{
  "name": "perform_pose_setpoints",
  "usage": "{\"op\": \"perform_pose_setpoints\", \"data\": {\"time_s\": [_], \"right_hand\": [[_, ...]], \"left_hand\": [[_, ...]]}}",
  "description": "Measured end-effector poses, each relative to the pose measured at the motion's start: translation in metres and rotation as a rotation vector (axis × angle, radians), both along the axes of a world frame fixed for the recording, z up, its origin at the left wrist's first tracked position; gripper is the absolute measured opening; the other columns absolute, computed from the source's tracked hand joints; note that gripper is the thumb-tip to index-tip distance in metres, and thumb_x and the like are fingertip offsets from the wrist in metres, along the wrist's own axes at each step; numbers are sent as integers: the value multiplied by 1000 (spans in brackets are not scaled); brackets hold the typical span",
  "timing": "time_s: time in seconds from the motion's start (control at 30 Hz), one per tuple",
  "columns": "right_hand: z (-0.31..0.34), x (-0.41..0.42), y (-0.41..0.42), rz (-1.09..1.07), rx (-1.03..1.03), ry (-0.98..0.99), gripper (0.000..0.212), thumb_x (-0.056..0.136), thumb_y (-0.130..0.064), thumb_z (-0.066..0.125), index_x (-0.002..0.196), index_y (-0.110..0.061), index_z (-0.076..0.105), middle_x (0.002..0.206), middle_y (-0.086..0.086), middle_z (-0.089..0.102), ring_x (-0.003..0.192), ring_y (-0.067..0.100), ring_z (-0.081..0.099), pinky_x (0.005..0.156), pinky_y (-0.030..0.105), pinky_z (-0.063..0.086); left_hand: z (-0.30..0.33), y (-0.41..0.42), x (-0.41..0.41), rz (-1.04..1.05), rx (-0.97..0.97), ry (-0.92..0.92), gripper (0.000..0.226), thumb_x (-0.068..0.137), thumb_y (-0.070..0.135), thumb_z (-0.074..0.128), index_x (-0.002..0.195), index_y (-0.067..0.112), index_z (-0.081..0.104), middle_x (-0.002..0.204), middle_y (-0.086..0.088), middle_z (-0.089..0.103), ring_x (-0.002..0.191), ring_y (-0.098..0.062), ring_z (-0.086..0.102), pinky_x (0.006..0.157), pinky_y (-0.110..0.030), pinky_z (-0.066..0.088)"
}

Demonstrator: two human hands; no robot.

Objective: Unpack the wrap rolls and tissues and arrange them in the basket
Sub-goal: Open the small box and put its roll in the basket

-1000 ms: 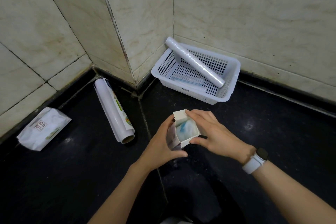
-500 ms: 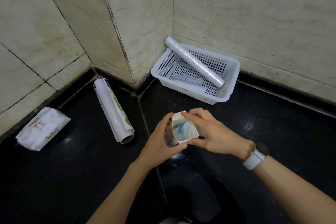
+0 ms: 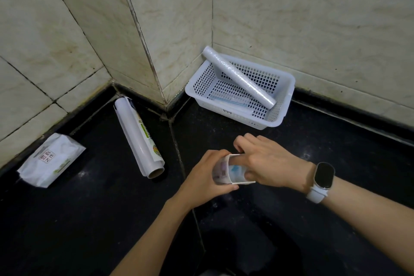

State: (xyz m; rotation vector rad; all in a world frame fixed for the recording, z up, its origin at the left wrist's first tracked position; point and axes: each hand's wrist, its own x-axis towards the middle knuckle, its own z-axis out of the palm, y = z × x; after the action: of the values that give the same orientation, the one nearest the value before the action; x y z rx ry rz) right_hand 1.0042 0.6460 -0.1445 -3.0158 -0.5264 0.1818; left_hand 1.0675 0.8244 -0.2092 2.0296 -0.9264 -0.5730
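Observation:
My left hand [image 3: 207,175] grips a small white carton [image 3: 224,169] with its top open. My right hand [image 3: 266,163] has fingers pushed down inside the carton, onto a bluish-white pack within; whether they pinch it is hidden. A white perforated basket [image 3: 284,96] stands in the wall corner beyond. One wrap roll [image 3: 237,76] leans diagonally across it, its upper end over the rim, and a flat clear pack [image 3: 228,101] lies on the basket's bottom. A second wrap roll [image 3: 139,136] in a printed sleeve lies on the black floor to the left. A tissue pack [image 3: 50,159] lies farther left.
Tiled walls meet in a jutting corner [image 3: 156,63] between the floor roll and the basket. The black floor [image 3: 89,219] stretches around my arms. A white watch [image 3: 321,180] sits on my right wrist.
My right hand's fingers went from the carton's open flap down into the carton. The left hand kept holding it. Nothing else moved.

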Motion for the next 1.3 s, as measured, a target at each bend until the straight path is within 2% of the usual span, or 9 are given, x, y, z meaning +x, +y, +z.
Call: {"op": "perform_pose_setpoints", "data": {"time_s": [0.1,0.27,0.4,0.5,0.63,0.87,1.0,1.17,1.3], "right_hand": [[-5,-2,-1,4,23,-28,15,76,-20,58,89,-18,65,93,5,49,83,19,43,64,30,29],[2,-15,-22,-84,232,-114,21,80,-14,59,99,-16,66,107,7,57,92,22,53,72,30,45],[5,-21,-35,-207,412,-123,26,85,-10,47,107,-16,59,116,-1,59,100,19,59,83,39,53],[-3,-30,-37,-294,566,11,45,83,-3,43,121,-27,48,117,-6,53,98,15,57,86,38,50],[-17,-39,-28,-314,611,317,62,76,-20,49,125,-50,27,116,-28,33,85,6,51,74,30,51],[-33,-27,-33,-591,520,-112,13,90,-25,50,100,-24,59,96,-2,65,85,20,60,78,39,50],[-36,-19,-57,-975,776,-161,11,89,-21,50,89,-15,59,82,5,60,75,19,54,62,29,43],[-36,-9,-81,-1277,1301,-112,19,91,-20,52,102,-7,60,79,4,57,64,13,49,52,25,40],[-23,23,-90,-1196,1616,2,18,87,-13,57,104,-7,59,94,8,60,69,16,55,46,16,49]], "left_hand": [[-1,-2,-1,-18,14,-7,66,64,42,75,107,63,30,115,28,39,107,11,42,82,1,36],[1,0,9,40,-1,-30,61,66,44,76,114,51,40,112,21,44,105,9,45,83,-1,36],[4,0,24,135,62,-185,63,66,41,75,120,40,41,109,17,39,104,-5,44,84,-19,38],[4,-2,31,188,136,-226,66,66,47,71,123,37,41,106,17,38,101,-7,42,82,-23,37],[-1,-8,31,226,217,-237,68,66,51,69,125,34,40,103,15,36,99,-7,39,77,-24,35],[-12,-21,22,184,358,-235,68,67,53,64,126,30,40,113,4,47,103,-17,45,84,-31,39],[-22,-25,23,110,541,-248,77,71,53,62,135,26,29,130,-2,43,118,-23,38,100,-42,32],[-25,-31,40,-122,708,-109,108,65,65,62,145,29,-1,155,-3,9,142,-27,0,113,-56,3],[-12,-50,69,0,520,-219,81,77,61,52,143,26,19,153,-3,17,142,-23,6,114,-52,5]]}}
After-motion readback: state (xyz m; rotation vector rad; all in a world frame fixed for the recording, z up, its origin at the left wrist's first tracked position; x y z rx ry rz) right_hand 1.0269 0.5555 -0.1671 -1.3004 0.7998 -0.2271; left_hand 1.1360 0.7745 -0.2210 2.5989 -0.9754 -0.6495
